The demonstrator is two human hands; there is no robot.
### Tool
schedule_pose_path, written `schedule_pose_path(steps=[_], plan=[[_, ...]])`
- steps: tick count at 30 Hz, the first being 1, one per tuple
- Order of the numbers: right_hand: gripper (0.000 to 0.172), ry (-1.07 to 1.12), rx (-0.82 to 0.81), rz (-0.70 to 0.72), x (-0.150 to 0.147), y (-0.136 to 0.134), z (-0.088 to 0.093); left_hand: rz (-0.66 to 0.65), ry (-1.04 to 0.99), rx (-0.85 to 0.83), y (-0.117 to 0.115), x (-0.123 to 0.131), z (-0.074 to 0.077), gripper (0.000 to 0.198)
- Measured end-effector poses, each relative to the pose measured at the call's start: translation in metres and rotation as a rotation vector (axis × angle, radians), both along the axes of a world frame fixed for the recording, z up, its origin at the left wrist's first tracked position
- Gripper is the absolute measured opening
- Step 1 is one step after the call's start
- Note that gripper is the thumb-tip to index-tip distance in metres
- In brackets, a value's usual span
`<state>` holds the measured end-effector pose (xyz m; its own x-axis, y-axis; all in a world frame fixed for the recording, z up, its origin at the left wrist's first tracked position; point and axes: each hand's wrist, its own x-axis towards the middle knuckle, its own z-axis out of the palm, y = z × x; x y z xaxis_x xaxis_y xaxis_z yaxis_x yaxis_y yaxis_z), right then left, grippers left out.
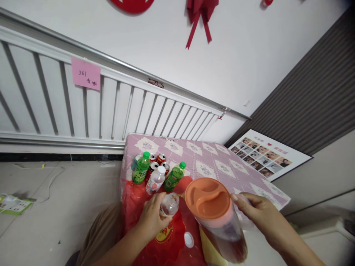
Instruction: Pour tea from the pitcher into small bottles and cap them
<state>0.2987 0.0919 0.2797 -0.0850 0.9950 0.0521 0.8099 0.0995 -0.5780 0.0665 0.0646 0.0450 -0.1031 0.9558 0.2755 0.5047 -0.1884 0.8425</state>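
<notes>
Tilted jug [219,221], handle clamped in the grip of the right hand [259,211]; open bottle [169,207], left of jug, clamped in the grip of the left hand [151,218]; cans [153,169] and green bottles [173,178] stand beyond jug on desk [222,168].

The pitcher [227,237] looks smooth plastic, the cans [153,167] glossy metal.

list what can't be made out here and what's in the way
Head view: part of the uncapped bottle, covered by the left hand.
Head view: part of the pitcher's handle, covered by the right hand.
Head view: lower part of the front soda can, behind the white-capped bottle.
Head view: top of the round red wall decoration, cut off by the upper edge.
Head view: details on the photo board, too small.
</notes>
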Motion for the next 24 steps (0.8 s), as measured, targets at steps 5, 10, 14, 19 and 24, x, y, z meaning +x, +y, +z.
schedule_pose_path(steps=[5, 10, 14, 19, 24], plan=[[0.058, -0.014, -0.003, -0.020, -0.0007, 0.0005, 0.0006, -0.003, 0.002, 0.002, 0.0000, 0.0002, -0.0024, 0.066], [0.055, -0.024, 0.013, 0.010, 0.0021, 0.0012, -0.0015, -0.001, -0.001, 0.001, 0.0001, -0.0002, -0.0025, 0.068], [0.056, -0.021, 0.016, -0.001, 0.0013, 0.0003, -0.0013, 0.003, -0.003, 0.002, -0.0003, 0.0000, -0.0018, 0.068], [0.056, -0.011, 0.027, 0.012, 0.0012, 0.0010, -0.0015, 0.006, -0.006, 0.003, -0.0003, 0.0007, -0.0020, 0.068], [0.058, -0.020, 0.015, 0.000, 0.0016, 0.0013, -0.0017, 0.002, -0.003, -0.001, -0.0003, 0.0002, -0.0017, 0.067]])
